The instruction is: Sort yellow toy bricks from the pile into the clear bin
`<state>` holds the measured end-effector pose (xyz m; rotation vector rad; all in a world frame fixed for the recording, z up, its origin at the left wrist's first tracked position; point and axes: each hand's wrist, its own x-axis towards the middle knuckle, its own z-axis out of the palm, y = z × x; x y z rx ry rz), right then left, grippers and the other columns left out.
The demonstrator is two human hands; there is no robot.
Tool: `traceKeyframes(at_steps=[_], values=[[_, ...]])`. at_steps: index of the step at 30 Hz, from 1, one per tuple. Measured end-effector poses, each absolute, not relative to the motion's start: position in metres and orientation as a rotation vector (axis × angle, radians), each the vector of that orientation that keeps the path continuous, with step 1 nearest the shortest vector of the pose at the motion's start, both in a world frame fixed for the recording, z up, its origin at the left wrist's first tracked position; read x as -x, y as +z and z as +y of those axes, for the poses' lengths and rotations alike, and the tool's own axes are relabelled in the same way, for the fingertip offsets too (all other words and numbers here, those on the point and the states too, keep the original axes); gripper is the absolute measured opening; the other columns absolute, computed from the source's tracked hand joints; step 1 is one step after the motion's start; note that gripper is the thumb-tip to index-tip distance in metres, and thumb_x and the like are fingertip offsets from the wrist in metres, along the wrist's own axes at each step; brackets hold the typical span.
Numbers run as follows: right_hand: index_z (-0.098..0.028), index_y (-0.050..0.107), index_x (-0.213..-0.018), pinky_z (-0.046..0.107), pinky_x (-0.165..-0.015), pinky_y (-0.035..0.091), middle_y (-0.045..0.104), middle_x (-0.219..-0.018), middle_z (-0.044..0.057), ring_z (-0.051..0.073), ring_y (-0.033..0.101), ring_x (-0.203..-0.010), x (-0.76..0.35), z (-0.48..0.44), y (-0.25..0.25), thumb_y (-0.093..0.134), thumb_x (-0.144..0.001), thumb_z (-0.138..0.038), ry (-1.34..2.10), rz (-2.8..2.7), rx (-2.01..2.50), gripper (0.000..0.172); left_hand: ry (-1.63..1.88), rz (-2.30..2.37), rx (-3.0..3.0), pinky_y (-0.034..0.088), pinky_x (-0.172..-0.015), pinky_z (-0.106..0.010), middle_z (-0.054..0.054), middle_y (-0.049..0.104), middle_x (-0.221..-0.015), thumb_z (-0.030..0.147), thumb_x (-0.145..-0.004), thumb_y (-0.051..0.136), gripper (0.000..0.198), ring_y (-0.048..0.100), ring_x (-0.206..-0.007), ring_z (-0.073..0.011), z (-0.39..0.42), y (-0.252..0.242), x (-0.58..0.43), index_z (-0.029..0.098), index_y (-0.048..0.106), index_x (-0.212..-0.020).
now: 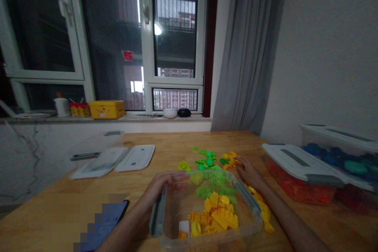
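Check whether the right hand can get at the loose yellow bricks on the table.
Probably yes: the right hand is right beside the loose yellow bricks, and nothing appears to stand between them. The clear bin sits to one side, leaving the way free.

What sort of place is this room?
Probably a room in a flat: a wooden table holds a clear plastic tub of toy bricks, and a curtained window looks out on apartment blocks.

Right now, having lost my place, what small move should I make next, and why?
Probably drop the loose yellow bricks beside your right hand into the clear plastic bin: they lie just past its rim, and yellow bricks already sit inside.
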<state>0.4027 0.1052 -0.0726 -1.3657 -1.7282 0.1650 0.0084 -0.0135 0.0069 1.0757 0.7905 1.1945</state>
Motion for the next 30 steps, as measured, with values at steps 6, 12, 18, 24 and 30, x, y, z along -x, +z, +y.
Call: traceKeyframes(at_steps=[6,12,18,24,30], values=[[-0.019,0.072,-0.112,0.041,-0.107,0.043,0.072,-0.119,0.012,0.027,0.063,-0.116,-0.394,0.108,-0.074,0.055,-0.082,-0.021,0.149,-1.84,1.496,0.035,1.18,0.757,-1.074,0.044,-0.11,-0.046,-0.015,0.075,-0.12,0.016,-0.065,0.059,0.037,0.066,-0.119,-0.0341,-0.013,0.008,-0.008,0.01,0.078,-0.097],[-0.021,0.075,-0.098,0.034,-0.091,0.049,0.075,-0.107,0.01,0.026,0.068,-0.104,-0.389,0.1,-0.068,0.058,-0.083,-0.025,0.049,-1.895,1.615,0.022,1.18,0.777,-1.099,0.043,-0.111,-0.047,-0.016,0.074,-0.122,0.017,-0.067,0.06,0.035,0.065,-0.12,-0.0353,-0.01,0.006,-0.007,0.009,0.078,-0.096],[-0.02,0.074,-0.079,0.033,-0.074,0.049,0.077,-0.087,0.009,0.026,0.069,-0.083,-0.388,0.097,-0.062,0.059,-0.082,-0.031,0.1,-1.86,1.636,0.018,1.169,0.777,-1.059,0.044,-0.111,-0.044,-0.016,0.074,-0.122,0.017,-0.064,0.062,0.037,0.064,-0.121,-0.035,-0.009,0.004,-0.006,0.01,0.078,-0.097],[-0.018,0.077,-0.085,0.035,-0.081,0.049,0.078,-0.091,0.01,0.027,0.069,-0.087,-0.386,0.09,-0.036,0.062,-0.082,-0.046,0.409,-1.656,1.376,0.032,1.195,0.779,-1.112,0.044,-0.111,-0.047,-0.018,0.073,-0.122,0.017,-0.065,0.063,0.037,0.063,-0.122,-0.0369,-0.011,0.005,-0.006,0.008,0.078,-0.098],[-0.018,0.076,-0.089,0.031,-0.083,0.048,0.074,-0.106,0.009,0.024,0.064,-0.096,-0.371,0.046,-0.007,0.078,-0.071,-0.057,0.941,-1.46,1.002,0.042,1.259,0.841,-1.173,0.043,-0.111,-0.049,-0.015,0.074,-0.123,0.025,-0.067,0.068,0.032,0.059,-0.126,-0.0391,-0.015,0.004,-0.005,0.012,0.08,-0.095]])
